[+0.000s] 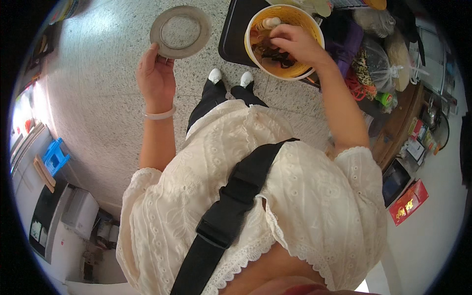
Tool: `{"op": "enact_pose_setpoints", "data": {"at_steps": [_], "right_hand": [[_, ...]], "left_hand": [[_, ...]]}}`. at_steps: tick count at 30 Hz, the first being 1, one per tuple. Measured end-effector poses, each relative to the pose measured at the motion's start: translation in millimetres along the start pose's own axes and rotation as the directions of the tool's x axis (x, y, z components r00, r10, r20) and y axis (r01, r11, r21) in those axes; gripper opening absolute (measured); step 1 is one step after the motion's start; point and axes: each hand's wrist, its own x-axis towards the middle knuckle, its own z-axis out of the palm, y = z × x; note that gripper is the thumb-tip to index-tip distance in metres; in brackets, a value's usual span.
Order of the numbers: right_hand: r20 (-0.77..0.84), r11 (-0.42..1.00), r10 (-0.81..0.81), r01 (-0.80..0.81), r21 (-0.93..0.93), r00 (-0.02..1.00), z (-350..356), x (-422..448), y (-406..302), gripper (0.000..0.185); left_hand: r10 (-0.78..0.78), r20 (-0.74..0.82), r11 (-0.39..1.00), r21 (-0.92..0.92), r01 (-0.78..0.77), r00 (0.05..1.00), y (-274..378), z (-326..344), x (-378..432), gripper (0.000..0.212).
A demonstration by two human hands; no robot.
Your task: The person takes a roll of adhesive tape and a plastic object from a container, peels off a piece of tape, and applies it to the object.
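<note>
My left hand (156,83) grips the near edge of a round, greyish, wide-rimmed disc (158,31). Speckled floor shows through its middle; whether that part is clear or a hole I cannot tell. My right hand (295,42) reaches over the rim into a round yellow basket (285,76) with a white edge. Its thumb and fingers are bent close together above dark small items (280,59) inside. Whether they pinch anything is hidden. A pale, ribbed object (271,23) lies in the basket's far part.
Beneath the basket is a black surface (234,40) with a rounded corner. To the right, clear plastic bags (379,68), a purple item (344,46) and a green-capped item (385,99) crowd a wooden tabletop (398,114). A blue plastic stool (55,156) appears at far left.
</note>
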Motion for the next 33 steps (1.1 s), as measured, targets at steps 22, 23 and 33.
{"op": "enact_pose_setpoints", "data": {"at_steps": [22, 23, 33], "right_hand": [[-0.044, 0.218, -0.036, 0.05, 0.975, 0.998, -31.8, -59.0, 16.2, 0.032], [-0.046, 0.2, -0.047, 0.055, 0.978, 0.998, -31.9, -59.4, 17.0, 0.034], [-0.064, 0.232, -0.008, 0.065, 0.971, 0.998, -26.8, -62.4, 17.3, 0.035]], "left_hand": [[-0.047, 0.054, 0.999, 0.007, 0.047, 0.997, -8.6, 12.1, 3.1, 0.012], [-0.049, 0.052, 0.999, 0.011, 0.048, 0.997, -8.5, 12.1, 2.5, 0.012], [-0.033, 0.037, 0.999, 0.018, 0.033, 0.999, -9.0, 14.7, -3.1, 0.014]]}}
